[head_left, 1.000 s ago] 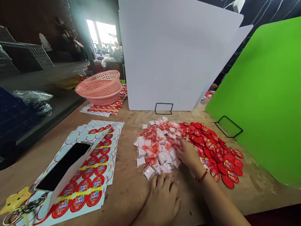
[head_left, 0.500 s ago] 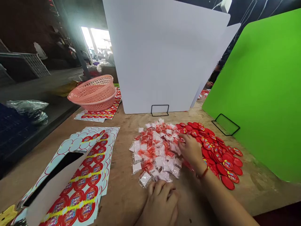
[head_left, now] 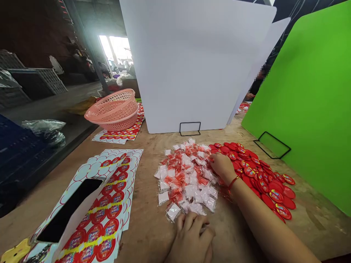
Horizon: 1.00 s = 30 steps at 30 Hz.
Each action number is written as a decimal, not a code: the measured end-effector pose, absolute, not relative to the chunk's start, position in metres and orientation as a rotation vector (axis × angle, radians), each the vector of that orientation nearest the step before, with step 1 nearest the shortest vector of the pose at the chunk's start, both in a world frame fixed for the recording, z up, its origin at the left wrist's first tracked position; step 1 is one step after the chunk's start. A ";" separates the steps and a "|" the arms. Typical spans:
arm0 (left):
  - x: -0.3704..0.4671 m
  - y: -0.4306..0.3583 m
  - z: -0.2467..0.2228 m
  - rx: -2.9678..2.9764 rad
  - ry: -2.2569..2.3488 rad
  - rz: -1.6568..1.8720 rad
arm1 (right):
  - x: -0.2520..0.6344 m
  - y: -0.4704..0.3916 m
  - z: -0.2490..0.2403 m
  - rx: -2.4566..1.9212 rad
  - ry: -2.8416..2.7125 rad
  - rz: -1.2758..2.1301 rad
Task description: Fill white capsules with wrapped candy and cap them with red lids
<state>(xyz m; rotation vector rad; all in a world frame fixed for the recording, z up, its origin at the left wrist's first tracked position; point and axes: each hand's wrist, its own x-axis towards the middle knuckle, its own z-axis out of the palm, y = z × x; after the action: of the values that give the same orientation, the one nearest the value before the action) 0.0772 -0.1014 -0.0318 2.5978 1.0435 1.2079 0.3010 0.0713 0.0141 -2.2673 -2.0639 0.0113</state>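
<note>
My right hand (head_left: 222, 167) reaches over the right edge of a heap of small clear packets (head_left: 189, 175) with white and red contents. Its fingers are curled in and closed; what lies between them is hidden. A red band (head_left: 233, 182) circles that wrist. Beyond this hand, to the right, spreads a pile of round red discs (head_left: 253, 175), several with colourful printed faces. My left hand (head_left: 192, 237) rests on the wooden table at the heap's near edge, beside the front packets. Its fingers are loosely bent with gaps between them, and no object shows in it.
At left lie printed sticker sheets (head_left: 94, 223) with a phone (head_left: 71, 210) on them. Behind stand stacked pink baskets (head_left: 115, 113). A white panel (head_left: 189, 65) rises at the back and a green panel (head_left: 307, 95) at right, both with black wire stands.
The view has turned slightly left, so things sit farther right. My right hand's fingers have drawn in more tightly at the heap's edge. My left hand keeps nearly the same place.
</note>
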 end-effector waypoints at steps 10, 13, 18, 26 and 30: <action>0.078 -0.098 -0.038 2.610 1.008 1.280 | 0.319 0.102 0.026 -2.299 -1.883 0.056; 0.078 -0.098 -0.040 2.593 1.014 1.262 | 0.316 0.125 0.023 -2.394 -1.853 0.100; 0.085 -0.101 -0.063 2.535 1.090 1.333 | 0.312 0.145 0.016 -2.469 -1.849 0.186; 0.104 -0.103 -0.094 2.487 1.250 1.424 | 0.311 0.149 0.030 -2.349 -1.911 0.099; 0.098 -0.104 -0.080 2.521 1.311 1.273 | 0.293 0.168 0.026 -2.168 -2.093 0.168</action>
<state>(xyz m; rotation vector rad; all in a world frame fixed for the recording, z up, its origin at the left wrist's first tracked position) 0.0978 -0.1044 -0.0802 2.5213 1.3113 1.2729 0.2928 0.1680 0.0256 -2.1679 -2.0926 0.1677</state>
